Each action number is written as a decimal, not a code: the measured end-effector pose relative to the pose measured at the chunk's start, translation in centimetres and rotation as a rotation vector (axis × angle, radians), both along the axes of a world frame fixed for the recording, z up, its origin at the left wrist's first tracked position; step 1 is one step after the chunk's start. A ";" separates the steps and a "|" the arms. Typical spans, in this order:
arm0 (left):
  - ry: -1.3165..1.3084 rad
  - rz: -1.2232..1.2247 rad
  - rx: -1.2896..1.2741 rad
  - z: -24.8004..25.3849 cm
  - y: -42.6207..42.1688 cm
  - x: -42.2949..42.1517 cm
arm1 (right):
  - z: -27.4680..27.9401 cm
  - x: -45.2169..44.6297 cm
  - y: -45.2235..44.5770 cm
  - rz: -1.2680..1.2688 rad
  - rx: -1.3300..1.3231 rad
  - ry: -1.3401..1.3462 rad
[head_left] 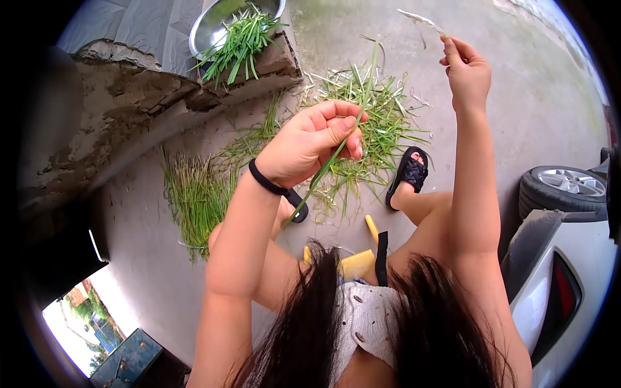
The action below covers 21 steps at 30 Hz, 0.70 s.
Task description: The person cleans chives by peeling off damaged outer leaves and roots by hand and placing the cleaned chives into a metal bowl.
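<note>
Green stalk [320,173] pinched in the left hand [314,139]; the right hand [471,72], well apart, pinches a pale strip [422,19]. Loose greens [385,129] litter the ground [349,32]; more overhang a metal bowl [206,33].

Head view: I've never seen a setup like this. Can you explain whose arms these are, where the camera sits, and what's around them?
There's no robot here, just a person with two bare hands. The single camera is worn on their head, looking forward and down, so their own hair, arms and legs show. The left hand pinches a long green stalk; the right hand is held out with a thin pale strip. On the ground lie a loose green pile and a denser bundle. At the top, a metal bowl holds more cut greens.
</note>
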<state>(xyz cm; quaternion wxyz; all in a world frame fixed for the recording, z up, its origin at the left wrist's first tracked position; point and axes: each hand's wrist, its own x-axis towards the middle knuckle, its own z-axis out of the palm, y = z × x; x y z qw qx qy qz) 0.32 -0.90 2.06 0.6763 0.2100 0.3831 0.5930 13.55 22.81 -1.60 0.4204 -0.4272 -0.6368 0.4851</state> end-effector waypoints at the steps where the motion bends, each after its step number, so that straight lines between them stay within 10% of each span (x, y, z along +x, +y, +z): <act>1: 0.000 0.010 -0.003 0.0 0.1 0.0 | 0.2 0.0 -0.6 0.099 0.023 -0.098; 9: 0.051 0.050 -0.048 -0.7 0.7 0.3 | 3.0 -1.3 -6.1 0.679 -0.455 -0.092; 21: 0.012 0.119 -0.111 -1.0 1.2 0.5 | 1.8 -2.1 -8.1 0.719 -0.230 -0.001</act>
